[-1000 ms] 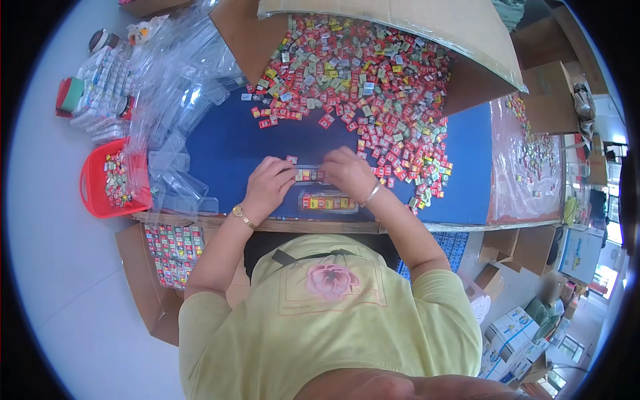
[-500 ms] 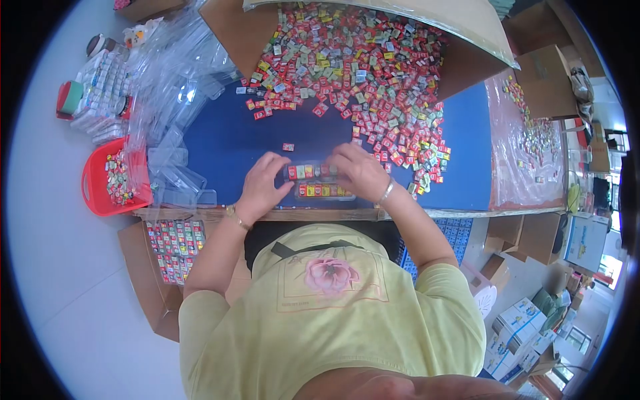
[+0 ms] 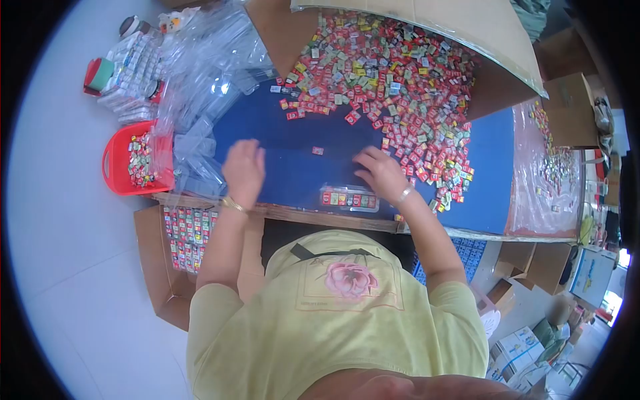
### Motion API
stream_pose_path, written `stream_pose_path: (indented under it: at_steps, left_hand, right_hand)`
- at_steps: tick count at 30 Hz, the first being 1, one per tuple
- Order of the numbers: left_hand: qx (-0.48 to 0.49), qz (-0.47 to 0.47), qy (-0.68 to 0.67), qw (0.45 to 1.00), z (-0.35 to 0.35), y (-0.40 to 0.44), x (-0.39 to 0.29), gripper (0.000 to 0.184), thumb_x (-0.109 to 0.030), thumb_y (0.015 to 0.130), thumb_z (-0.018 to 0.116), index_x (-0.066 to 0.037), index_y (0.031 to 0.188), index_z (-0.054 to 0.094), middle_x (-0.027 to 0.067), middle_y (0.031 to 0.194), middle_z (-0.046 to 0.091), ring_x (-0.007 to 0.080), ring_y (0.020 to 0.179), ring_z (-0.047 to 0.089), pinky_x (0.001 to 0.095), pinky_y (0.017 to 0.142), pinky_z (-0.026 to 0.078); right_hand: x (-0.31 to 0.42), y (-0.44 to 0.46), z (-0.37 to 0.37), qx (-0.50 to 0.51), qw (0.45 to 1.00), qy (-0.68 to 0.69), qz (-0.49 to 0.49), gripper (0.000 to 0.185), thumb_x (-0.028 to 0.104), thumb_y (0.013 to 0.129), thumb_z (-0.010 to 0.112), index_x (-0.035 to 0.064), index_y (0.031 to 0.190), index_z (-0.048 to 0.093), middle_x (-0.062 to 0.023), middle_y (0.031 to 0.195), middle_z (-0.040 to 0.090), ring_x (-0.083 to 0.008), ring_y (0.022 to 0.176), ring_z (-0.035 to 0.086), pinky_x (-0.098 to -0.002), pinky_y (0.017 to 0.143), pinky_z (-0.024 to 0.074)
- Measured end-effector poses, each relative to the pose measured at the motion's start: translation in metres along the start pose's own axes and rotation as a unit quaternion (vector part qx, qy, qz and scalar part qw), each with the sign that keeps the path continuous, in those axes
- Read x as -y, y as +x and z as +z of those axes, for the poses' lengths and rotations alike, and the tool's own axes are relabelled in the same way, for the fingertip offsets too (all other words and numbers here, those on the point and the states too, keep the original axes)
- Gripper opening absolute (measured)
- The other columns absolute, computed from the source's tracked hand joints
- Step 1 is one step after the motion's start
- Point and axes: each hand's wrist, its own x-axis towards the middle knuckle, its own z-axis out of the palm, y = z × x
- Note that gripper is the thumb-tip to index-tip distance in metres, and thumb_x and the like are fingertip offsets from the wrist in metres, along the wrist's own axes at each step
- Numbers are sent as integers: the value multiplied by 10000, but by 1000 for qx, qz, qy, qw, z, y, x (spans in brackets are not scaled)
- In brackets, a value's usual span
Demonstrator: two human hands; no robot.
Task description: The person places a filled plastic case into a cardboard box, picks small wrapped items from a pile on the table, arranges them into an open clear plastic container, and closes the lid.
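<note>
On the blue table surface [image 3: 293, 167], a clear plastic tray [image 3: 350, 199] holds a row of small red, yellow and green packets near the front edge. My right hand [image 3: 381, 173] is above and right of that tray, its fingers curled and apart, with nothing visible in them. Blurred by motion, my left hand [image 3: 245, 172] hovers left of the tray, near the pile of clear plastic trays [image 3: 217, 87]; its fingers are smeared. A single red packet [image 3: 318, 151] lies between the hands. A large heap of packets [image 3: 400, 87] spreads from a cardboard box.
The open cardboard box [image 3: 507, 50] stands at the back. A red basket [image 3: 117, 160] with small packets is at the left edge. Below the table, a carton [image 3: 150, 250] holds rows of packets. Plastic sheeting [image 3: 527, 193] covers the right side.
My left hand has moved left, away from the plastic trays. My right hand has let go of the tray and shifted right. Only one filled tray now shows where two were visible.
</note>
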Motion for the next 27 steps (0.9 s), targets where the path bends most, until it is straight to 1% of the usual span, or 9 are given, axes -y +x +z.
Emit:
stream_pose_path:
  at_steps: [3, 6, 8, 12, 15, 18, 21, 25, 27]
  left_hand:
    - [-35, -70, 207, 975, -24, 40, 44, 308, -150, 834, 766, -50, 1111, 678, 134, 1070, 669, 344, 1005, 636, 452, 884, 517]
    - [-2, -107, 251, 962, -35, 56, 91, 390, -163, 792, 783, -44, 1140, 652, 144, 1100, 651, 342, 1032, 614, 468, 897, 501]
    - [4, -92, 237, 967, -31, 57, 120, 408, -162, 789, 788, -45, 1156, 654, 148, 1114, 653, 344, 1036, 616, 467, 902, 500]
    - [20, -74, 192, 978, -25, 55, 132, 434, -157, 790, 793, -47, 1189, 661, 155, 1144, 658, 349, 1055, 622, 463, 923, 499]
    - [24, -83, 163, 983, -28, 48, 121, 410, -149, 808, 780, -45, 1189, 668, 154, 1150, 661, 349, 1076, 626, 458, 943, 497]
    - [-134, -1, 129, 982, -24, 50, 107, 333, -139, 845, 747, -37, 1154, 677, 144, 1120, 667, 354, 1076, 634, 448, 939, 513]
    - [-133, 39, -6, 990, -31, 53, 40, 260, -107, 877, 689, -36, 1127, 676, 152, 1084, 666, 350, 1059, 642, 439, 908, 541]
    - [96, 160, -193, 963, 28, 29, -30, 183, -45, 886, 617, -49, 1060, 673, 128, 1030, 666, 321, 1012, 651, 446, 863, 555]
    - [159, 134, -190, 959, 52, 16, -62, 143, -69, 881, 640, -54, 1017, 680, 109, 963, 645, 325, 943, 655, 443, 817, 559]
  right_hand:
    - [18, 56, 28, -24, 996, -3, -85, 345, 112, 830, 747, 123, 1165, 665, -120, 1196, 625, -342, 1047, 649, -439, 869, 563]
    - [8, 88, 53, 22, 991, -57, -115, 334, 111, 832, 742, 123, 1157, 668, -112, 1166, 630, -343, 1035, 653, -442, 858, 566]
    - [3, 93, 55, 46, 987, -84, -127, 328, 110, 832, 740, 123, 1152, 669, -108, 1151, 632, -343, 1029, 655, -444, 852, 567]
    - [-11, 79, 37, 29, 996, -67, -60, 296, 107, 835, 736, 117, 1126, 676, -105, 1082, 631, -341, 1007, 660, -447, 835, 569]
    - [-17, 67, 22, -58, 998, -38, 9, 273, 111, 837, 742, 108, 1103, 681, -105, 1044, 632, -341, 969, 671, -446, 808, 572]
    - [-23, 64, 20, -63, 996, -40, 37, 271, 109, 836, 747, 99, 1098, 681, -109, 1041, 633, -343, 949, 675, -445, 795, 572]
    - [-25, 57, 22, -68, 996, -48, 43, 274, 108, 831, 754, 91, 1094, 682, -112, 1040, 635, -344, 936, 677, -445, 787, 572]
    - [-29, 61, 29, -89, 994, -55, 31, 290, 102, 813, 772, 86, 1089, 683, -115, 1049, 637, -348, 930, 680, -447, 787, 573]
    - [-35, 59, 31, -87, 993, -47, 64, 305, 88, 797, 787, 90, 1085, 687, -120, 1067, 635, -359, 928, 682, -452, 796, 576]
